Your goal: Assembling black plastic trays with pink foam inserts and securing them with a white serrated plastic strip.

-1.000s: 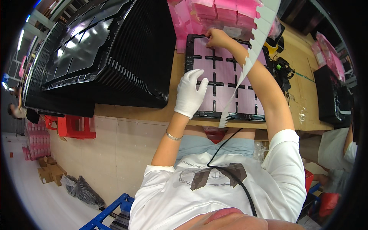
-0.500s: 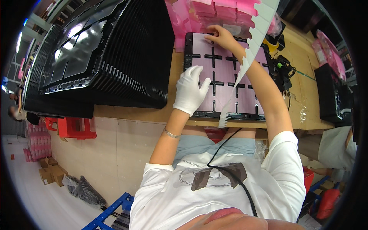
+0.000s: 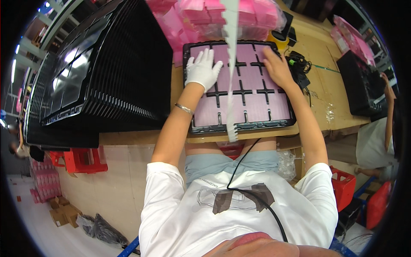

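A black plastic tray (image 3: 261, 125) with cross-shaped dividers lies on the table in front of me. Flat pink pads (image 3: 254, 104) fill its compartments. My left hand (image 3: 203, 71), in a white glove, rests flat with fingers spread on the tray's far left part. My right hand (image 3: 279, 70) is bare and lies over the tray's far right side, its fingers extended and a little blurred. Neither hand holds anything that I can see. A white strip with a toothed edge (image 3: 231, 55) crosses the view in front of the tray and hides part of its middle.
A tall stack of black trays (image 3: 128, 64) stands to the left. Pink packages in clear plastic (image 3: 227, 19) are heaped behind the tray. Black cables (image 3: 299, 64) and a yellow object (image 3: 279, 39) lie at the right. Farther right are a black bin (image 3: 357, 83) and another person's arm (image 3: 388, 92).
My left hand has moved forward onto the tray's far left part. My right hand has gone from the far left compartment to the right side. The whole view has shifted.
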The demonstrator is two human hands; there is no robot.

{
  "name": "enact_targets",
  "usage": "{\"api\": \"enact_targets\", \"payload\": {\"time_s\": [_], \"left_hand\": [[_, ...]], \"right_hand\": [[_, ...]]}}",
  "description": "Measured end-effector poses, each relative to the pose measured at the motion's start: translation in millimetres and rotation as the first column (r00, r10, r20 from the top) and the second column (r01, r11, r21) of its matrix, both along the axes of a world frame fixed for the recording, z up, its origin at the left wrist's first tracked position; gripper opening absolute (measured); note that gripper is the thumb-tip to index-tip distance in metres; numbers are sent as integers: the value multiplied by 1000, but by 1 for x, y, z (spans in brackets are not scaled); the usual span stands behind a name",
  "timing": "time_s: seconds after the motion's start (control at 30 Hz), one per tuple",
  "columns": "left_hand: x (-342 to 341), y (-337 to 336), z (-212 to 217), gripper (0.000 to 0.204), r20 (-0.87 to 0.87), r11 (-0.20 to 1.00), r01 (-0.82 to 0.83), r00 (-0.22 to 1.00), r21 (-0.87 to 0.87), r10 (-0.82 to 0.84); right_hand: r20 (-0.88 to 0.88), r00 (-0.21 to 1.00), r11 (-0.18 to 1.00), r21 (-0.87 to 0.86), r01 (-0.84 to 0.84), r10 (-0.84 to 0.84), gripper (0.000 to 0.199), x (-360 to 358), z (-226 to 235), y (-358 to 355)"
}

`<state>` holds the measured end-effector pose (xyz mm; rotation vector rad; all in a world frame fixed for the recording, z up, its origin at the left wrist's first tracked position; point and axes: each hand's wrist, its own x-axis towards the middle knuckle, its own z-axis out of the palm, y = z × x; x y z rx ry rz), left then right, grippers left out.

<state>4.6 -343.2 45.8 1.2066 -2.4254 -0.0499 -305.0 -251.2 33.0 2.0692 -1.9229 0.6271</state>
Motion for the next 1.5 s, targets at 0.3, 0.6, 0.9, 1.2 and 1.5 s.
{"api": "enact_targets", "payload": {"time_s": [0.3, 0.6, 0.9, 1.2, 1.5], "left_hand": [[3, -15, 0, 59, 103, 990, 21, 995, -139, -6], [27, 25, 22, 47, -69, 1000, -24, 997, -7, 24], [102, 183, 52, 35, 214, 944, 329, 921, 18, -325], [92, 187, 54, 20, 153, 935, 339, 935, -103, -321], [101, 187, 69, 27, 274, 969, 199, 933, 148, -233]], "right_hand": [[-168, 979, 993, 9, 121, -118, 50, -6, -7, -13], [104, 990, 974, -199, 112, -92, 36, -15, 11, 40], [-72, 973, 961, 191, -201, 218, 36, 19, 39, 225], [-91, 985, 982, 135, -131, 144, 32, 34, 36, 221], [61, 989, 984, 113, -140, 134, 29, 34, 32, 214]]}}
